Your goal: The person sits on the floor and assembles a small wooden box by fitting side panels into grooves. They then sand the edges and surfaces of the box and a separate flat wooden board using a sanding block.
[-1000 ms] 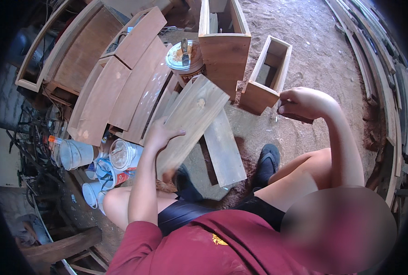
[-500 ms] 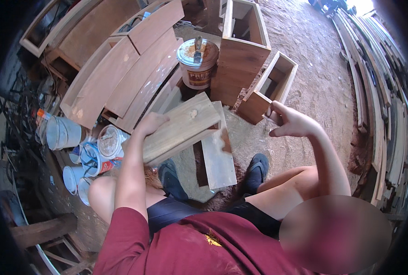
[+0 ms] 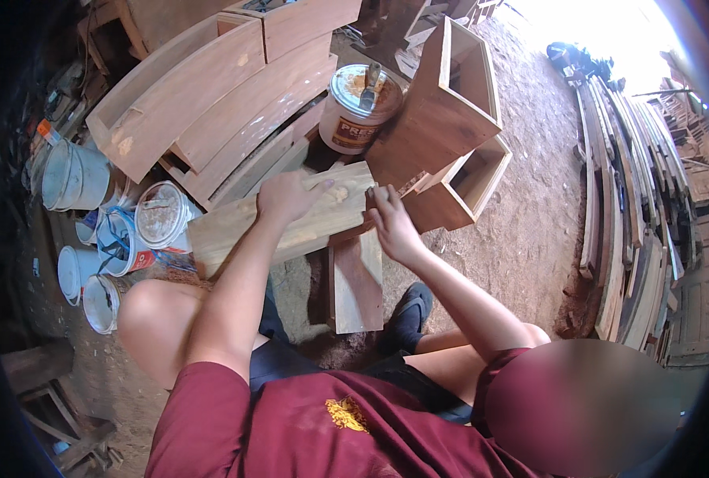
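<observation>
A long, pale wooden drawer [image 3: 330, 215] lies aslant in front of me, its broad face up, with a light patch near its upper right end. My left hand [image 3: 285, 199] grips it from above, fingers over the far edge and thumb along the face. At the right end, my right hand [image 3: 396, 231] has its fingers bent against the drawer's end; their tips are partly hidden. Beneath that end a shorter wooden piece [image 3: 357, 287] points toward me, resting low between my feet.
Ahead stands a lidded bucket [image 3: 348, 131] with a putty knife [image 3: 370, 89] on top. Wooden drawers [image 3: 442, 111] stand to its right, and more long drawers [image 3: 187, 95] are stacked at left. White buckets [image 3: 75, 179] crowd the left; planks [image 3: 609, 215] lie along the right.
My right hand has come left and down from the air onto the drawer's right end. My left hand has shifted farther over the drawer, which now lies more to the left.
</observation>
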Tool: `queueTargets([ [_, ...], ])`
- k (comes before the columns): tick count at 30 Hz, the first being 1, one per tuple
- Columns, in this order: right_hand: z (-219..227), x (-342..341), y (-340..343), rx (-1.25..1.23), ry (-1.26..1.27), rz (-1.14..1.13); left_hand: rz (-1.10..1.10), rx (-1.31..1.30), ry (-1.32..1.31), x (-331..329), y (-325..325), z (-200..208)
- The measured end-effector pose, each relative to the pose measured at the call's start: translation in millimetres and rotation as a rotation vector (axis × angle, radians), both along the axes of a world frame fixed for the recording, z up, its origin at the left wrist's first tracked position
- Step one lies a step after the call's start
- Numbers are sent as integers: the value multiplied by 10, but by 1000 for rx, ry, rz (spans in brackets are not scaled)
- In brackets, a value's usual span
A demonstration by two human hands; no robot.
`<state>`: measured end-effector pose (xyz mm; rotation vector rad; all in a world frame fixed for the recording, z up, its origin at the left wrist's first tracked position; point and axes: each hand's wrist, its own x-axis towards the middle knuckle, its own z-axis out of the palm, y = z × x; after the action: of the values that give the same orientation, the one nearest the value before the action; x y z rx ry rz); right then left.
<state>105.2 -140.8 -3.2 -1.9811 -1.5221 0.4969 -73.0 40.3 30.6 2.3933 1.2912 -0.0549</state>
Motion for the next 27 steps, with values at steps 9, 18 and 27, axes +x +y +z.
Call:
queueTargets([
  [9,-287,333,819,-87,109,-1,-30,11,-112,-54,8,3],
  [18,-123,244,451,-146,106,112,30,7,-31,-90,10,81],
  [27,-147,239,559,-106,-6,35,-7,9,-66,-66,-5,15],
])
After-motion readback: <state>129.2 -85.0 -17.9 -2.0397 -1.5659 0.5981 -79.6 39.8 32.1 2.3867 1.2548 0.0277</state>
